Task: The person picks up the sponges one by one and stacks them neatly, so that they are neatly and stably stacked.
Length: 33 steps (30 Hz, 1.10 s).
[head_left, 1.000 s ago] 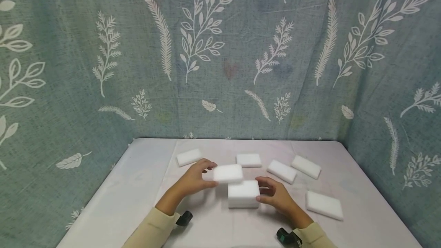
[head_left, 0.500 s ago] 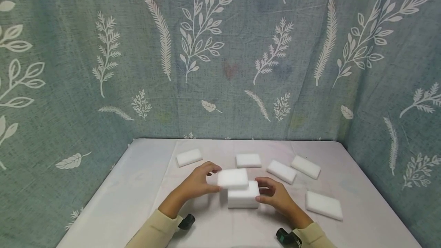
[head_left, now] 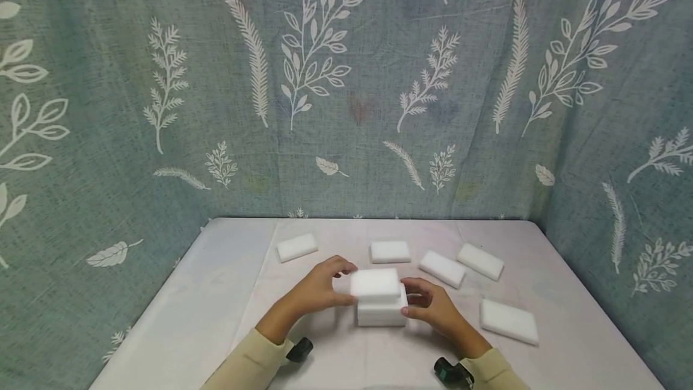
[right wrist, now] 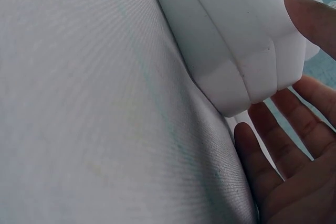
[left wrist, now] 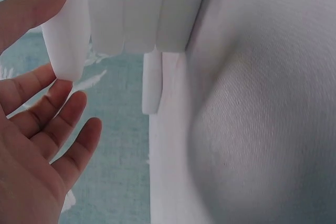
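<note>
My left hand (head_left: 319, 286) pinches a white sponge block (head_left: 375, 284) by its left end, thumb on the near side and fingertips on the far side. This block is over a stack of three like sponges (head_left: 381, 316), set a little to the left of it. In the left wrist view the held sponge (left wrist: 67, 35) tilts slightly against the stacked sponges (left wrist: 142, 14); whether they touch there is hard to tell. At the stack's right end, my right hand (head_left: 433, 306) holds the sponges between thumb and fingers, as the right wrist view shows on the stack (right wrist: 226, 35).
Loose white sponges lie around on the white-covered table (head_left: 216, 294): one at the back left (head_left: 297, 248), one behind the stack (head_left: 390, 252), two at the back right, and another sponge (head_left: 509, 321) right of my right hand. A leaf-patterned curtain (head_left: 346, 107) surrounds the table.
My left hand has carried its sponge right and slightly toward me, from the stack's left side to over its top. The right hand has stayed at the stack.
</note>
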Each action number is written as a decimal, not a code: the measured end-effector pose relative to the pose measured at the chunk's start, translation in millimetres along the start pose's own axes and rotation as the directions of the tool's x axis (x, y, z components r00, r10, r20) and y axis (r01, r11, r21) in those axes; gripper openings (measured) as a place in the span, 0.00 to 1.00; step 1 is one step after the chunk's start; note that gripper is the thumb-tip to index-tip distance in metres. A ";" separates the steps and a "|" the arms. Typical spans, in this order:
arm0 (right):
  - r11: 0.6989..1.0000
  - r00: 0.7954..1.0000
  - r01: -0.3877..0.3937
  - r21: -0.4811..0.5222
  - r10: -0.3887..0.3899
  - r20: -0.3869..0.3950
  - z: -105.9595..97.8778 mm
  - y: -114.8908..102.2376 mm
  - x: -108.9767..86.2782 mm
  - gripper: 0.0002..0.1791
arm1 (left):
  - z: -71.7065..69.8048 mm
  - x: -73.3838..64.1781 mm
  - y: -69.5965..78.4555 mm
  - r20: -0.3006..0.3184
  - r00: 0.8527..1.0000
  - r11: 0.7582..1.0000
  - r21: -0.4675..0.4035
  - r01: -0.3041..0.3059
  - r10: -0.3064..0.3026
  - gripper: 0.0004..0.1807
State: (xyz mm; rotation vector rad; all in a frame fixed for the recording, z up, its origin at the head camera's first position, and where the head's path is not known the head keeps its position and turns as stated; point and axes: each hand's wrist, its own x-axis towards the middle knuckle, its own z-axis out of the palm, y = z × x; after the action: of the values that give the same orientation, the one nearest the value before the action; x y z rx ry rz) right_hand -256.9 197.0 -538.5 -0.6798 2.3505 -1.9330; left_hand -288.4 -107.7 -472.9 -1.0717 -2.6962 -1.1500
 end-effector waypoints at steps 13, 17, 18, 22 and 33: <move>0.999 1.000 0.027 -0.033 -0.027 -0.008 0.0 2.4 1.0 0.32 | 8.0 2.1 4.1 0.022 1.000 1.000 -0.001 -0.012 0.012 0.32; 1.000 1.000 0.009 -0.023 -0.009 -0.002 0.1 2.0 0.8 0.32 | 9.9 1.8 6.6 0.026 1.000 1.000 0.013 -0.011 0.011 0.31; 1.000 1.000 0.005 -0.021 -0.005 0.002 0.1 2.0 0.7 0.32 | 10.3 1.7 7.1 0.027 1.000 1.000 0.017 -0.009 0.009 0.31; 1.000 1.000 -0.006 -0.028 0.007 0.001 -0.5 0.7 0.5 0.33 | 12.1 2.4 7.4 0.039 0.999 1.000 0.027 0.004 -0.005 0.32; 1.000 1.000 -0.006 -0.017 0.006 0.000 -2.2 1.8 0.8 0.34 | 13.8 4.1 9.3 0.053 0.998 0.999 0.023 0.035 -0.037 0.32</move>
State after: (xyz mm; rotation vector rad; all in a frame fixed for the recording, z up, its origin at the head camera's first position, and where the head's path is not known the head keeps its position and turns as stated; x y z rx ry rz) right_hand -258.8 199.0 -539.5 -0.6737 2.3683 -1.9131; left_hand -282.6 -91.9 -475.9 -1.0709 -2.7733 -1.1099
